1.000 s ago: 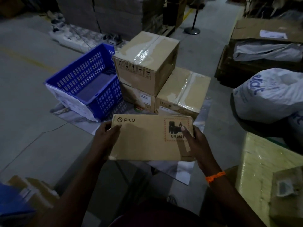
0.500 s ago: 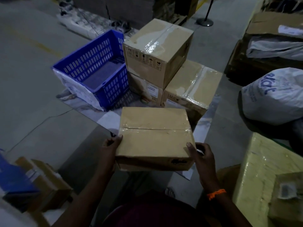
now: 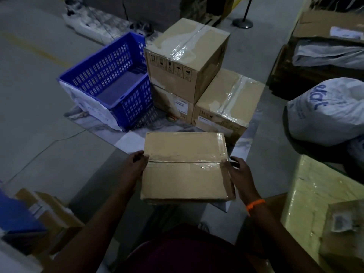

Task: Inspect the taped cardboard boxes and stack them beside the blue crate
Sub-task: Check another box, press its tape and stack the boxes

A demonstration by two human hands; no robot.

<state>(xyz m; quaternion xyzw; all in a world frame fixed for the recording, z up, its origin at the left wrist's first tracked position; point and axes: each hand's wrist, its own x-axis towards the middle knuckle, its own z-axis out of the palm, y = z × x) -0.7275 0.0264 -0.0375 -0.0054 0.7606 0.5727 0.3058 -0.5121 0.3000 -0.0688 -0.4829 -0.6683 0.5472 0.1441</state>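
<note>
A flat taped cardboard box (image 3: 185, 168) is held level in front of me, its taped seam facing up. My left hand (image 3: 136, 164) grips its left edge and my right hand (image 3: 239, 174) grips its right edge. Beyond it stands the blue crate (image 3: 110, 79) on the floor. Right of the crate is a stack of taped boxes: a top box (image 3: 187, 56) on a lower box (image 3: 171, 105), with a third box (image 3: 228, 99) beside them on the right.
A white sack (image 3: 327, 111) lies at the right, a yellow wrapped block (image 3: 315, 203) at the near right. Small boxes (image 3: 49, 213) sit at the near left. A stanchion base (image 3: 242, 23) and pallets stand behind. A plastic sheet (image 3: 130, 140) lies under the crate.
The box was turned from its printed side face to its taped top face, and now sits level between my hands. The view has tilted down slightly.
</note>
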